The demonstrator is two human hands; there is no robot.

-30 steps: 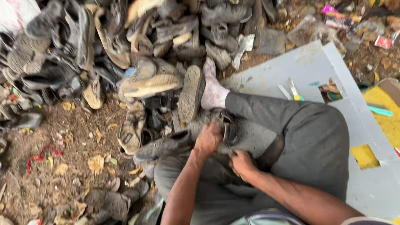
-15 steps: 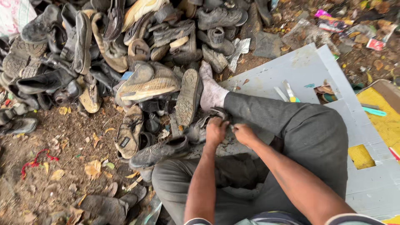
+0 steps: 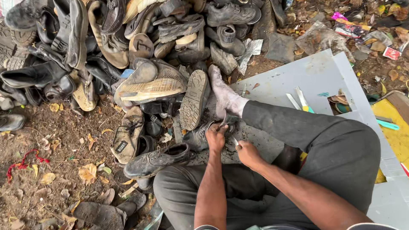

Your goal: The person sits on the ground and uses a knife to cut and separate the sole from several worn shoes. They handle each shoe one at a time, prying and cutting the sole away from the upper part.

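The shoe heap takes up the whole far left of your view: boots, sandals and loose soles thrown on bare dirt in no order, some sole-up, some on their sides. It lies just past your feet, near enough to reach from where you sit.

You sit on a grey board laid flat on the ground, which keeps you and your small things off the dirt and dead leaves. Your legs, in dark trousers, are bent so that your socked foot points toward the heap and your lap makes a work space low between the knees.

A black shoe lies on its side just beside your left knee, apart from the heap. A pale-soled shoe stands sole-up against your foot.

The piece you are working is a dark shoe, low in front of your shin and partly hidden by your hands. Your left hand is closed on it, pinning it steady. Your right hand is closed on a small blade, its tip pointed at the shoe beside your left fingers; I cannot tell whether it touches.

On the board to your right lie small tools, one with a green end, within an arm's reach.
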